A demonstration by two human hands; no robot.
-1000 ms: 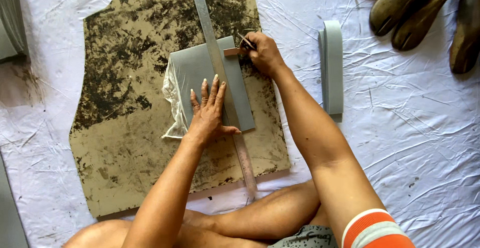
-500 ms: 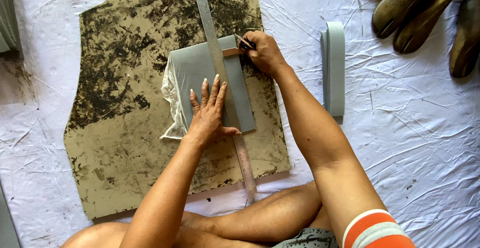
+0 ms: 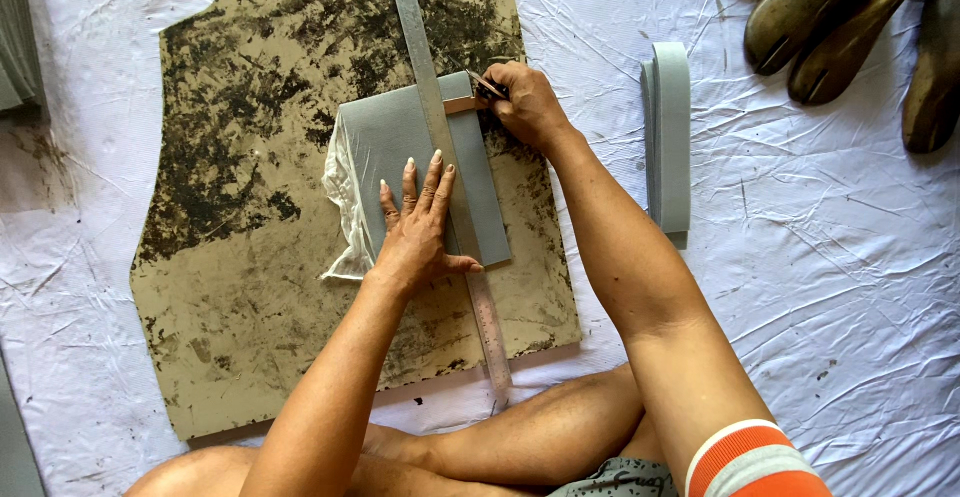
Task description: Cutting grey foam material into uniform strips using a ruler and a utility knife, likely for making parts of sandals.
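Observation:
A grey sheet of material (image 3: 385,137) lies on a stained brown cutting board (image 3: 250,257), with thin white film (image 3: 342,192) sticking out at its left edge. A long metal ruler (image 3: 425,67) runs down across the sheet. My left hand (image 3: 420,222) presses flat, fingers spread, on the sheet and ruler. My right hand (image 3: 525,105) grips a small knife (image 3: 470,102) with a wooden handle, held against the ruler's right edge near the sheet's top.
A stack of cut grey strips (image 3: 668,137) lies to the right on the wrinkled white cloth (image 3: 820,287). Several brown shoe lasts (image 3: 830,17) sit at the top right. My crossed legs (image 3: 520,442) are at the bottom edge.
None of note: both hands keep their places on the ruler and the knife; the view has shifted slightly.

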